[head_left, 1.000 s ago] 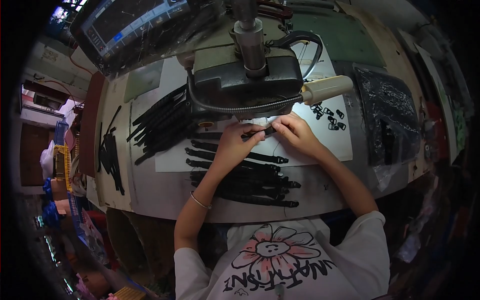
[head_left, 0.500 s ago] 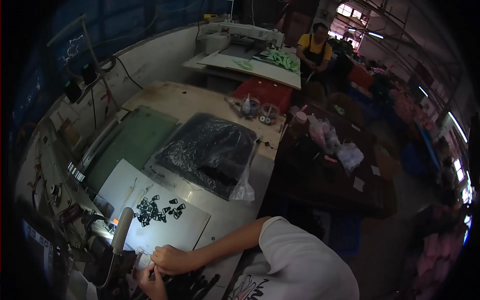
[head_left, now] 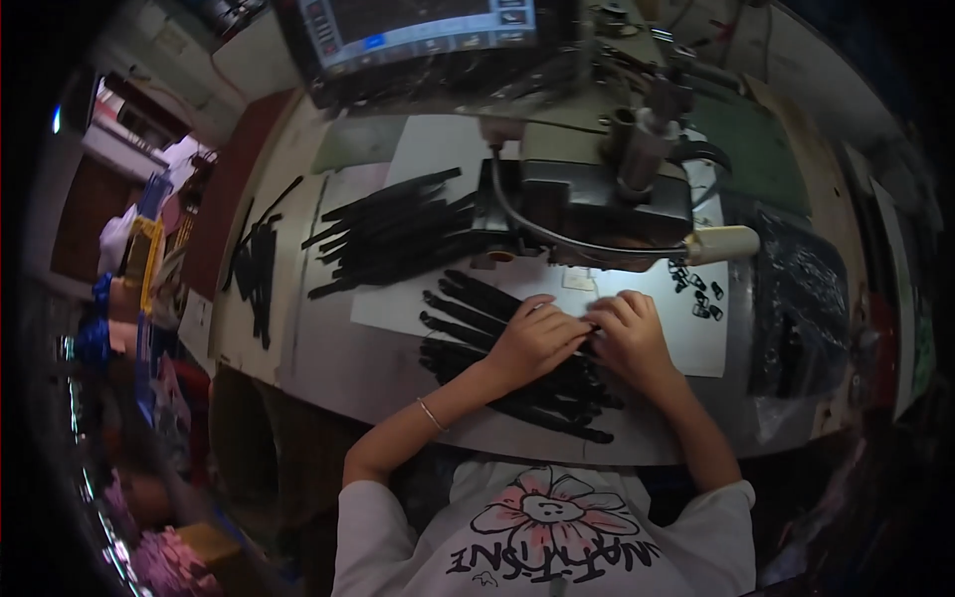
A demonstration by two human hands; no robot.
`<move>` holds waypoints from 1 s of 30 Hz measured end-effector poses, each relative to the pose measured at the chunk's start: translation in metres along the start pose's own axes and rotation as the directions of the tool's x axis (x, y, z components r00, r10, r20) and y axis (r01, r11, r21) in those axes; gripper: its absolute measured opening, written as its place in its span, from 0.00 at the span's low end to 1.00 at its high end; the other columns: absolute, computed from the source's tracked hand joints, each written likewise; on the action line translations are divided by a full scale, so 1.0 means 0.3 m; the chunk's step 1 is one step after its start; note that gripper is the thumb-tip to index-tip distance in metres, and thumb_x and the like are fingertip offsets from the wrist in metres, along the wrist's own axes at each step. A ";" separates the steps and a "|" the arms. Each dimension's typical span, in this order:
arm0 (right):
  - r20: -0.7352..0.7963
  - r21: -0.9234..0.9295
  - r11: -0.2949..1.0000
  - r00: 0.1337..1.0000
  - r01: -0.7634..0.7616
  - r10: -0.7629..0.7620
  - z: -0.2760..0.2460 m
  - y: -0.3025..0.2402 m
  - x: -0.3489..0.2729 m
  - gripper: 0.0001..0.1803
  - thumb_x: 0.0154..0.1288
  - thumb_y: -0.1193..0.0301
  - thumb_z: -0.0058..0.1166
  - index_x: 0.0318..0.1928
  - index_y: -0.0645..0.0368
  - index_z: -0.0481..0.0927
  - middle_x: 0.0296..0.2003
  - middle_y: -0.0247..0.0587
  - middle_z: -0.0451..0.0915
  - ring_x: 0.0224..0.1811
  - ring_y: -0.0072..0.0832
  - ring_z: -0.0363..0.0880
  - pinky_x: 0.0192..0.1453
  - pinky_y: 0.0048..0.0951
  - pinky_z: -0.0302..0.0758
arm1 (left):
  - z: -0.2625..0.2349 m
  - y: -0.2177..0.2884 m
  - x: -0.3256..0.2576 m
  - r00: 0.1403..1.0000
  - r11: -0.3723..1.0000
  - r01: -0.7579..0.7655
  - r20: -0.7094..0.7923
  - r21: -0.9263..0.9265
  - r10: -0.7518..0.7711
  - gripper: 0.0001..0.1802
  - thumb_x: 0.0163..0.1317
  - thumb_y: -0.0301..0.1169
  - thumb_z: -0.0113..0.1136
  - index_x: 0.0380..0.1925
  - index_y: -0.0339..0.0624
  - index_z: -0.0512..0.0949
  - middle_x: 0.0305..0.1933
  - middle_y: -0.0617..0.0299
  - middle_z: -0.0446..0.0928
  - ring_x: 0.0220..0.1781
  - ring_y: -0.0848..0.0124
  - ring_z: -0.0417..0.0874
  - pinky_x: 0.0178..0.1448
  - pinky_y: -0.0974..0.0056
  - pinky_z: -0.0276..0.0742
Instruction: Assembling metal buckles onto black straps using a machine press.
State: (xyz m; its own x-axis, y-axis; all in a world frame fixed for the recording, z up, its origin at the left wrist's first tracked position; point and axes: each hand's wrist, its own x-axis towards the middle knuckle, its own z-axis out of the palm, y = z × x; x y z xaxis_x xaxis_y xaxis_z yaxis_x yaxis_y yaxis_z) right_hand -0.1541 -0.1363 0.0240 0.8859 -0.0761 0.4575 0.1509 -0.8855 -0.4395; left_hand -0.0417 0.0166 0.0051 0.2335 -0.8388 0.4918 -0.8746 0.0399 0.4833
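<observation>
My left hand (head_left: 534, 339) and my right hand (head_left: 631, 331) meet over a black strap (head_left: 587, 333) on the white sheet (head_left: 696, 343) just in front of the sewing machine (head_left: 597, 204). Both hands pinch that strap, fingertips touching. Under my wrists lies a pile of black straps (head_left: 517, 383). The strap's end between my fingers is mostly hidden.
A second heap of black straps (head_left: 393, 234) lies left of the machine, another bundle (head_left: 257, 274) at the table's left edge. Small black buckles (head_left: 696, 289) sit right of my hands. A black plastic bag (head_left: 796, 308) is at the right. A control screen (head_left: 418, 25) stands behind.
Half a second ago the view swung up to the room and a far table; now it looks down at the bench again. My hands sit a little lower, closed together on the strap.
</observation>
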 end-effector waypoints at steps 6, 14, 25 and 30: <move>0.029 -0.071 0.994 0.996 0.081 -0.079 0.011 0.005 -0.015 0.16 0.46 0.78 0.57 0.41 0.55 0.78 0.28 0.34 0.72 0.34 0.32 0.69 0.42 0.32 0.66 | -0.172 -0.107 -0.057 0.974 0.968 0.227 -0.035 0.106 -0.225 0.12 0.50 0.30 0.62 0.37 0.46 0.79 0.42 0.61 0.76 0.48 0.61 0.74 0.54 0.59 0.68; 0.138 0.105 0.994 0.990 -0.026 0.011 0.029 -0.018 -0.059 0.18 0.47 0.72 0.59 0.43 0.57 0.80 0.33 0.38 0.73 0.36 0.32 0.68 0.42 0.31 0.66 | -0.331 -0.224 -0.145 0.942 0.934 0.327 0.025 0.145 -0.334 0.05 0.51 0.30 0.61 0.29 0.43 0.79 0.34 0.60 0.74 0.39 0.63 0.73 0.46 0.63 0.68; 0.083 0.195 0.975 0.992 -0.106 0.091 0.026 -0.025 -0.060 0.14 0.49 0.73 0.58 0.40 0.58 0.79 0.31 0.39 0.73 0.35 0.33 0.68 0.41 0.30 0.64 | -0.196 -0.320 0.009 0.943 0.875 0.323 -0.199 0.361 -0.266 0.13 0.48 0.32 0.62 0.34 0.43 0.73 0.35 0.56 0.70 0.41 0.56 0.71 0.44 0.57 0.66; 0.060 0.258 0.963 0.996 -0.077 0.064 0.042 -0.012 -0.041 0.11 0.53 0.75 0.55 0.39 0.60 0.78 0.31 0.38 0.74 0.35 0.32 0.69 0.40 0.30 0.66 | -0.184 -0.424 -0.073 0.936 0.882 0.342 -0.033 0.325 -0.351 0.17 0.45 0.36 0.64 0.33 0.40 0.74 0.40 0.51 0.72 0.42 0.52 0.71 0.42 0.52 0.66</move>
State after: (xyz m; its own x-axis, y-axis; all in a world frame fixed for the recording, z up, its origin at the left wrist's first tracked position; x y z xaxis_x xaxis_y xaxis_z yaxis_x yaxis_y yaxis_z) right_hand -0.1600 -0.1264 0.0103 0.9185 -0.1048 0.3812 0.1900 -0.7285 -0.6582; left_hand 0.0878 0.0597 -0.0271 0.5392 -0.7813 0.3143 -0.8294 -0.4278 0.3593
